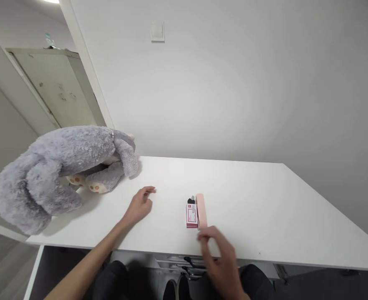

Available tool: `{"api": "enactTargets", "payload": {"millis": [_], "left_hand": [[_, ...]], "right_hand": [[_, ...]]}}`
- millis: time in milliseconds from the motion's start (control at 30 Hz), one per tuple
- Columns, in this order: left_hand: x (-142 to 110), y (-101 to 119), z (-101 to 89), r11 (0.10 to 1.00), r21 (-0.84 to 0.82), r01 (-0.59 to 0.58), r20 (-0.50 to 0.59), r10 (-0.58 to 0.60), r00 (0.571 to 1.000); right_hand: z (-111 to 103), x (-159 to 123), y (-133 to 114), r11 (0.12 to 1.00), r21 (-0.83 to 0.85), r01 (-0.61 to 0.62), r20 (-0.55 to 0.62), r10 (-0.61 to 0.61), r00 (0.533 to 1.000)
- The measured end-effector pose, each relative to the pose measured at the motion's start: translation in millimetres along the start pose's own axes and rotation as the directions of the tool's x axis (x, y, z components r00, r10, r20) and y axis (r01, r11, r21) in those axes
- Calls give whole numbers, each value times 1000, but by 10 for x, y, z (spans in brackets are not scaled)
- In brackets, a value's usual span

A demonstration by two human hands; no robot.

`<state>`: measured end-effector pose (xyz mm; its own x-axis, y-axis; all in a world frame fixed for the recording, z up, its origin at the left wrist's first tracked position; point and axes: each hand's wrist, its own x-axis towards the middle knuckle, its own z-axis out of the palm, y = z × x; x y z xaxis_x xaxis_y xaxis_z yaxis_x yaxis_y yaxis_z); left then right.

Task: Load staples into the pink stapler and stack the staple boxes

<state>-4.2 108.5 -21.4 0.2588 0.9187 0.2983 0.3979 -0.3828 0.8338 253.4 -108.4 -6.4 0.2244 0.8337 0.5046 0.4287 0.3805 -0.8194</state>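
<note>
A long pink stapler [202, 211] lies lengthwise on the white table. Against its left side is a small white and dark-red box [192, 215], with a small black object with a metal tip [191, 200] just beyond it. My right hand [218, 254] is at the stapler's near end, thumb and forefinger pinched together. Blur hides whether anything small is between them. My left hand [142, 204] rests on the tabletop left of the box, fingers loosely curved, thumb apart, holding nothing.
On the left of the white table [249, 200] slumps a large grey plush toy [74, 154]. A white wall with a light switch [157, 32] rises behind the table. My legs and shoes [176, 289] are below the front edge.
</note>
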Motion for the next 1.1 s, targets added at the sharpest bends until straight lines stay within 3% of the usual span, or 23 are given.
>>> {"api": "enactTargets", "payload": {"millis": [33,100,133,200,300,433,567,767,1100], "left_hand": [[25,-30,-79,997,-67,40,-42,-42,998],[58,-62,-177,977,-193,89,-112,-112,987],[63,-68,-198,967,-236,99,-133,-133,982],[54,-71,-199,957,-272,100,-154,-146,977],[21,-79,-169,958,-268,105,-155,-150,976],[2,-82,-160,957,-267,114,-150,-158,976],[-1,-20,-178,956,-264,129,-141,-171,975],[-17,45,-197,954,-260,147,-131,-185,974],[-2,-55,-182,967,-222,128,-101,-153,983]], "right_hand": [[130,-15,-110,997,37,63,119,-67,991],[427,7,-250,991,58,122,386,-135,912],[587,42,-271,988,41,148,441,-151,884],[907,147,-219,985,-78,151,452,-100,887],[1323,354,-7,941,-334,60,358,68,931],[1589,602,253,838,-543,-61,220,211,952],[1530,663,400,801,-595,-69,202,232,951],[1229,611,562,812,-582,-43,236,219,947],[332,768,1094,769,-639,-25,269,254,929]]}}
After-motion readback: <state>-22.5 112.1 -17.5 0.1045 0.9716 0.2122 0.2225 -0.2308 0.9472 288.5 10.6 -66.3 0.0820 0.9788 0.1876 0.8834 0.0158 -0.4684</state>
